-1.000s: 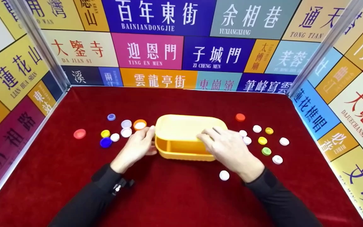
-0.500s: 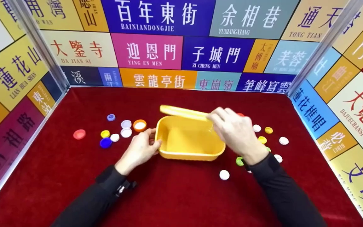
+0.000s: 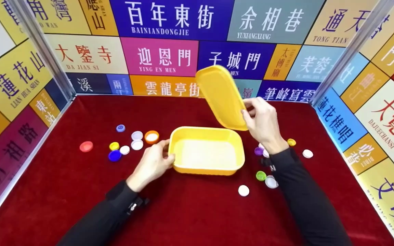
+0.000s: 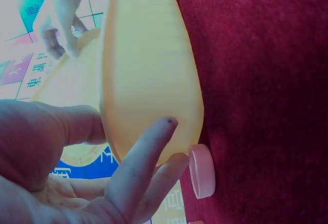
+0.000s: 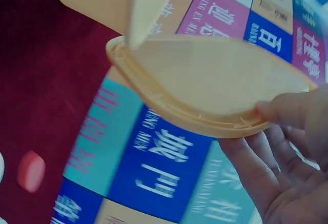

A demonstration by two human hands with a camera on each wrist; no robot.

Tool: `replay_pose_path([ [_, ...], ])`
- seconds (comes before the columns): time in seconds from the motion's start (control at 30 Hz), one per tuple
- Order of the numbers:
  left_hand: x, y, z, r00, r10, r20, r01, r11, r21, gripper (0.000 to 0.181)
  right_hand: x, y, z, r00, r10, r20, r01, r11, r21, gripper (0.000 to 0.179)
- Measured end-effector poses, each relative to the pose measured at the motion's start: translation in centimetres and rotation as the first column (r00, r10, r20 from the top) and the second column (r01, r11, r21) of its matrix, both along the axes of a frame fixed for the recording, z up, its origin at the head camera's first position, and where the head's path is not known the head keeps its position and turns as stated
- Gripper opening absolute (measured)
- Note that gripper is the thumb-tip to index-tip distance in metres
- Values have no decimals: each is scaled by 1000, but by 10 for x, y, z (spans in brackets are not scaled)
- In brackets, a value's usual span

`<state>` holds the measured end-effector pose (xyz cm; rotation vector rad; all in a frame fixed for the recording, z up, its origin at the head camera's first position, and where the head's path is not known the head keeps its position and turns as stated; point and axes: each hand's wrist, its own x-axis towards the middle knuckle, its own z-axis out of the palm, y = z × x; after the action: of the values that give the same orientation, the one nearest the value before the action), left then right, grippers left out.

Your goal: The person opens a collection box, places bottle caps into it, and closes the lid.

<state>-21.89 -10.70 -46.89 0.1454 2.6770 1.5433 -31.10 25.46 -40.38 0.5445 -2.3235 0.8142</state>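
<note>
one lid (image 3: 219, 97) in right hand (image 3: 263, 119) — rim groove (image 5: 166, 103): right wrist view only

The left arm (image 3: 101, 213) and right arm (image 3: 306, 201), dark-sleeved, reach in from the near edge of the bench (image 3: 186, 218). The left hand (image 3: 152, 163) pinches between thumb and fingers; the right hand (image 3: 264, 120), toward the far edge, pinches likewise, raised.
</note>
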Motion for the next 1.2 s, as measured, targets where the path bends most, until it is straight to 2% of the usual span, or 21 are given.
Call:
replay_pose_path([
  [0.13, 0, 0, 0, 1000, 10, -1, -10, 1000, -3, 64, -22, 4, -6, 988, -65, 139, 79, 992, -100, 28],
  [0.27, -1, 1, 0, 1000, 8, -9, -8, 1000, 2, 63, -40, 9, -10, 951, -116, 287, 169, 971, -167, 31],
  [0.37, 0, 1, -1, 1000, 4, -21, -4, 1000, 8, 63, -50, 13, -14, 905, -77, 418, 198, 947, -253, 33],
  [0.5, 0, 0, -3, 1000, 4, -28, -4, 1000, 10, 63, -61, 16, -22, 828, 39, 560, 226, 890, -395, 39],
  [0.67, -1, -1, -3, 999, 6, -37, -6, 1000, 1, 62, -73, 22, -34, 738, 132, 662, 291, 823, -488, 45],
  [0.77, -1, 0, -3, 999, 6, -46, -7, 1000, -9, 62, -77, 26, -40, 688, 140, 712, 348, 798, -493, 46],
  [0.87, -1, 0, -3, 999, 7, -54, -8, 1000, -22, 61, -78, 30, -46, 650, 102, 753, 392, 804, -448, 47],
  [1.03, 0, 0, -2, 999, 10, -54, -11, 1000, -28, 60, -82, 36, -57, 610, 33, 792, 438, 819, -371, 44],
  [1.13, 0, 0, -2, 999, 12, -50, -13, 1000, -27, 59, -84, 39, -63, 592, -24, 806, 445, 843, -301, 41],
  [1.2, 0, -1, -2, 999, 11, -46, -12, 1000, -25, 60, -85, 41, -66, 588, -78, 805, 439, 867, -236, 40],
])
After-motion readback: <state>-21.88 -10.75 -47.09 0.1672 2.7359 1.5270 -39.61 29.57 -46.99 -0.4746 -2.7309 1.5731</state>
